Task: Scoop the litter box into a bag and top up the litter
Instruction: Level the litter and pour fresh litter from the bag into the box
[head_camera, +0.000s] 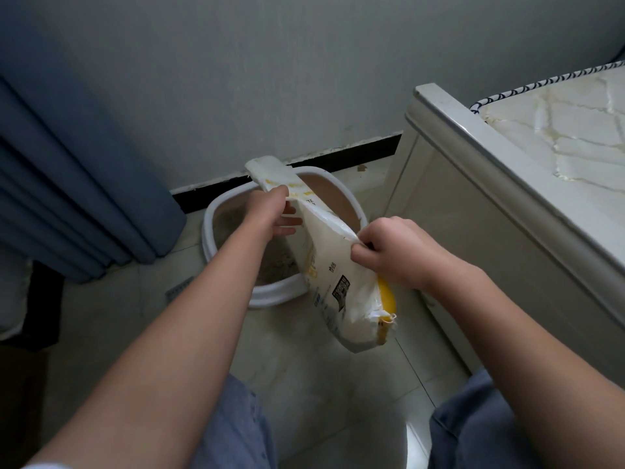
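Knees in blue trousers [236, 431] frame the tiled floor [304, 377]. The right hand [399, 255] pinches the bag's [341, 299] near edge, fingers curled tight. The left hand [270, 211] grips its far end (thumb side hidden, fingers partly open beneath). The bag hangs tilted over the white litter box [236, 265], which sits by the wall beside a bed [507, 184].

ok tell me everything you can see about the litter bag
The litter bag is a white sack, woven plastic by its look, with yellow patches and dark print too small to read. It is held tilted over the white litter box, one frayed end up near the wall, the other low toward the person. The left hand grips the upper part; the right hand pinches a fold along its edge.
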Tool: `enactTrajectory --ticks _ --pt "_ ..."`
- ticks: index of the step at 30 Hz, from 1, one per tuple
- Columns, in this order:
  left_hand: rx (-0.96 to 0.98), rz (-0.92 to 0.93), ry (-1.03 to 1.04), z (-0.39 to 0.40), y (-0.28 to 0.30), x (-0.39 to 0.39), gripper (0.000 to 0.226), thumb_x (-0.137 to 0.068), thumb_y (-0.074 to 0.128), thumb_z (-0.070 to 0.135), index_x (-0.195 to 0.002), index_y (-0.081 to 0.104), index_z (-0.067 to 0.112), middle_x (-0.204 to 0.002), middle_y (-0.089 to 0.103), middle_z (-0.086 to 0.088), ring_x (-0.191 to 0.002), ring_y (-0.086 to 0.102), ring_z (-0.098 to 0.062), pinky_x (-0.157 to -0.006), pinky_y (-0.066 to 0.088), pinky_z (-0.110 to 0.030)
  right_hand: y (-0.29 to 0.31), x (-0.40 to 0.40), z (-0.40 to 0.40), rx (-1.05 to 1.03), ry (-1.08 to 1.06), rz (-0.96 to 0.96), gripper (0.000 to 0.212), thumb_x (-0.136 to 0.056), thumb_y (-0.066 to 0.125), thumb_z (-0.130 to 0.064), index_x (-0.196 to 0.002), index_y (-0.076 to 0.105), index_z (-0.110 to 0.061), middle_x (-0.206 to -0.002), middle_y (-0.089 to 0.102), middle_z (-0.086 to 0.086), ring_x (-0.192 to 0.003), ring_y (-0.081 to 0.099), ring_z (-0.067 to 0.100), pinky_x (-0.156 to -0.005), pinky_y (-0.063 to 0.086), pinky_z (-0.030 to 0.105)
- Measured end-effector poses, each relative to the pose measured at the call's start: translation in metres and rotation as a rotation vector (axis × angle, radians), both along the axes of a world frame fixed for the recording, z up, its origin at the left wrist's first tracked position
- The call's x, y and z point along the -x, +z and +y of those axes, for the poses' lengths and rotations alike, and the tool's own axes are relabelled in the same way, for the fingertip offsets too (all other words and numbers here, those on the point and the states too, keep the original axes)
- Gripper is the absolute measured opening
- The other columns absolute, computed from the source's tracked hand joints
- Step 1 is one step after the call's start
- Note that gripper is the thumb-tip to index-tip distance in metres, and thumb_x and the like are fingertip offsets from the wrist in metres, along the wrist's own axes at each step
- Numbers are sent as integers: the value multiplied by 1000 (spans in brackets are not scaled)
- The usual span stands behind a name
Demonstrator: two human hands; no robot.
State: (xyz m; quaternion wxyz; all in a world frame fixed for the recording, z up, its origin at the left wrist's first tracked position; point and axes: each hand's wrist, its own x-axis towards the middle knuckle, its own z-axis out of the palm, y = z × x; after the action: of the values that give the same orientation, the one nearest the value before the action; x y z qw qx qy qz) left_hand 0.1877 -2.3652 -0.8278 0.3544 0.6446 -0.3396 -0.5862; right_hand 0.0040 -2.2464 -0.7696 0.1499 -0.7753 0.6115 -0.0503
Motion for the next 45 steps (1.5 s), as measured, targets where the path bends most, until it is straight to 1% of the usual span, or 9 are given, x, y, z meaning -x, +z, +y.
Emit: enactTrajectory --ticks 6,9,14,19,22,30,38,42,45 --pt "0 3 -8 2 6 -13 30 -95 48 22 -119 56 5 -109 72 -16 -74 75 -29 -58 59 -34 9 -11 -5 -30 -12 -130 38 -88 53 -31 -57 47 -9 -53 39 1 -51 39 17 -51 36 32" --pt "31 -4 20 1 11 -23 26 -93 50 20 -111 59 4 -101 72 -15 -60 73 -25 -57 60 -35 12 -24 -1 -52 30 -162 40 -88 54 -31 -54 42 -13 -52 37 -1 -50 37 16 -50 35 31" --pt "26 -34 19 -3 14 -41 33 -88 49 20 -113 61 4 -101 73 -16 -65 75 -29 -54 59 -34 9 -35 -7 -148 -11 -257 40 -87 54 -30 -54 38 -14 -52 34 0 -49 33 16 -49 32 32" --pt "24 -70 33 -2 13 -55 17 -88 50 16 -96 59 4 -85 71 -14 -60 72 -27 -62 60 -36 -4 -53 -6 -290 -27 -323 43 -90 56 -26 -53 40 -13 -44 39 -6 -39 35 9 -43 31 23" --pt "3 -116 8 -2 9 -59 23 -91 52 22 -104 58 4 -90 71 -14 -63 73 -27 -62 61 -38 -9 -58 -12 -315 -65 -327 44 -91 56 -25 -51 42 -15 -38 42 -10 -33 37 3 -36 28 14" --pt "-67 -276 -281 5 6 -54 29 -89 57 30 -108 58 8 -99 71 -14 -75 75 -33 -69 62 -48 -24 -67 -23 -338 -81 -290 36 -91 55 -27 -60 52 -10 -53 52 -3 -43 47 6 -47 37 23" --pt "-14 -298 -173 -6 -5 -54 23 -96 43 15 -115 50 3 -102 69 -18 -74 73 -30 -52 59 -35 -37 -66 -41 -297 -143 -332 39 -93 54 -28 -59 47 -10 -53 44 3 -43 43 12 -52 36 27" --pt "-15 -320 -93 -12 -11 -56 28 -98 45 16 -119 53 -1 -99 68 -17 -71 72 -29 -57 61 -39 -46 -70 -46 -264 -172 -366 40 -95 52 -30 -60 43 -14 -57 40 6 -55 39 20 -56 36 34" --pt "-33 -319 -59 -12 -17 -57 36 -99 46 19 -130 48 1 -104 66 -17 -75 72 -31 -66 63 -45 -54 -73 -42 -244 -140 -256 38 -98 49 -34 -65 48 -14 -59 44 3 -53 41 18 -52 36 31"
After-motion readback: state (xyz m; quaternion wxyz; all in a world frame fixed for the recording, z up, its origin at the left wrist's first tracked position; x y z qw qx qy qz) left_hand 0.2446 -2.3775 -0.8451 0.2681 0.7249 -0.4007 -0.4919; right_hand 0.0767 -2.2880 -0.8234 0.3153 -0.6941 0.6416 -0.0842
